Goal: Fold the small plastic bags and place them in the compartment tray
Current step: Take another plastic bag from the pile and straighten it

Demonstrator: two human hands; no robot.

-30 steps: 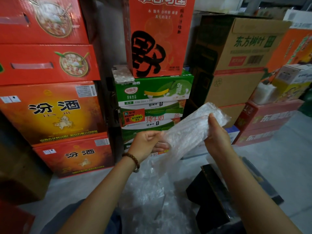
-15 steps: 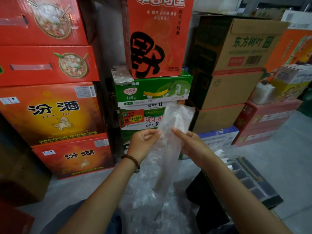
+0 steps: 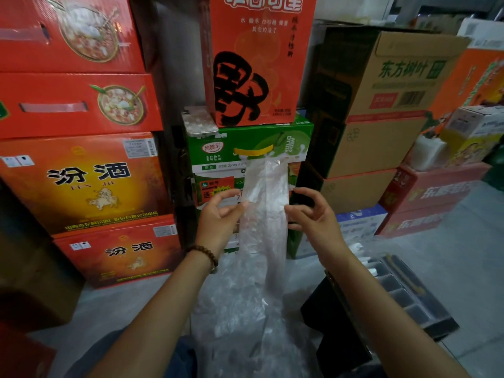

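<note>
Head view: a clear plastic bag (image 3: 266,192) hangs upright in front of the green milk box (image 3: 245,148). The left hand (image 3: 221,214) pinches its left edge and the right hand (image 3: 313,214) pinches its right edge. The compartment tray (image 3: 403,293) lies on the floor, below and right of that box.

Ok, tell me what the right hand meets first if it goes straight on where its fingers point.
The bag: the right hand points left at its edge, perhaps touching it. Beyond it, the left hand.
</note>
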